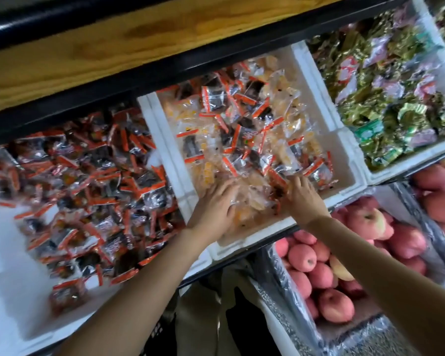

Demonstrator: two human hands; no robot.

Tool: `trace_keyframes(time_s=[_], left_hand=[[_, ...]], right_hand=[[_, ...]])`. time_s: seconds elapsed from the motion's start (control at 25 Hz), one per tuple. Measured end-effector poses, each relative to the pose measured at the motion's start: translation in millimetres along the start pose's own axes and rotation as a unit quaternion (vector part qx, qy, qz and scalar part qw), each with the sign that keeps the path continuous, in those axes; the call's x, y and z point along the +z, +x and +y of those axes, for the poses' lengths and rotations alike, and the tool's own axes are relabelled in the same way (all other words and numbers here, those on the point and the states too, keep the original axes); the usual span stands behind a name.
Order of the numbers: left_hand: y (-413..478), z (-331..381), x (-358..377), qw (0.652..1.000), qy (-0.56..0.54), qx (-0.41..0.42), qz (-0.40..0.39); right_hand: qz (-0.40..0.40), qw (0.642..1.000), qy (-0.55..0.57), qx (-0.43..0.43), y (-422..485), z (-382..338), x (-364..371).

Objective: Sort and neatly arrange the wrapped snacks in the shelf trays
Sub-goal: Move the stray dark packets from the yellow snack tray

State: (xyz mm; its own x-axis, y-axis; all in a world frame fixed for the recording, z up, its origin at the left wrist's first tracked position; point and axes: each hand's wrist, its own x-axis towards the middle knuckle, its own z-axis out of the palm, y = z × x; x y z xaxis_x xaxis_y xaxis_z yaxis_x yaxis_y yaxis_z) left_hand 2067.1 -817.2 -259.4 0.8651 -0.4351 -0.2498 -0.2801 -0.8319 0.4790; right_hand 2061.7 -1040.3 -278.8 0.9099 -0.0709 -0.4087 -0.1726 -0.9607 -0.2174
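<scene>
Bare hands [213,205], forearms [139,291] seemingly bare too.

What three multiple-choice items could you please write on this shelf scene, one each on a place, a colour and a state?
1. Where do the left hand and right hand rest?
A) left tray
B) middle tray
C) apple crate

2. What colour are the seal strips on its wrapped snacks?
A) blue
B) orange-red
C) green

3. How do those snacks lie?
A) in neat rows
B) stacked upright
C) jumbled, dark and yellow mixed

Answers:
1 B, both hands lie on packets near that tray's front edge.
2 B, the strips show orange-red throughout.
3 C, dark and yellow packets overlap at all angles.
</scene>
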Motion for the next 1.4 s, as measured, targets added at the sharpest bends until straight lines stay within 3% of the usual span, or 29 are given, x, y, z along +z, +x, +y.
trace_keyframes(time_s=[0.12,0.28,0.4,0.48,0.6,0.76,0.84,0.96,1.2,1.4], left_hand=[[25.1,23.4,22.4,0.998,0.015,0.008,-0.059],[33.2,27.0,39.9,0.992,0.082,-0.022,-0.093],[39.8,37.5,34.6,0.998,-0.045,-0.034,-0.026],[45.6,53.5,28.1,0.985,-0.170,-0.030,0.011],[43.6,75.9,24.3,0.977,-0.210,-0.042,0.015],[36.7,72.5,25.8,0.975,-0.196,-0.099,0.030],[31.2,62.8,23.8,0.970,-0.195,-0.140,0.040],[21.1,49.2,23.0,0.982,-0.123,-0.135,0.051],[13.7,47.5,21.8,0.984,-0.094,-0.134,0.064],[10.3,46.0,24.8,0.979,-0.131,-0.143,0.070]], right_hand=[[-0.063,0.997,0.022,0.038,14.3,16.8,-4.4],[-0.020,0.999,0.033,0.012,20.6,26.2,-25.9],[0.046,0.995,0.073,-0.056,16.6,32.5,-44.0],[0.039,0.977,0.142,-0.155,7.2,31.1,-52.9],[0.025,0.939,0.241,-0.245,-8.3,24.5,-56.5],[0.034,0.942,0.301,-0.147,-0.5,33.4,-41.9],[-0.053,0.964,0.242,-0.100,9.6,43.2,-24.8],[-0.201,0.961,0.163,-0.093,12.4,44.3,-4.2],[-0.170,0.976,0.105,-0.085,17.0,21.0,4.5],[-0.120,0.983,0.126,-0.060,18.9,19.7,10.1]])
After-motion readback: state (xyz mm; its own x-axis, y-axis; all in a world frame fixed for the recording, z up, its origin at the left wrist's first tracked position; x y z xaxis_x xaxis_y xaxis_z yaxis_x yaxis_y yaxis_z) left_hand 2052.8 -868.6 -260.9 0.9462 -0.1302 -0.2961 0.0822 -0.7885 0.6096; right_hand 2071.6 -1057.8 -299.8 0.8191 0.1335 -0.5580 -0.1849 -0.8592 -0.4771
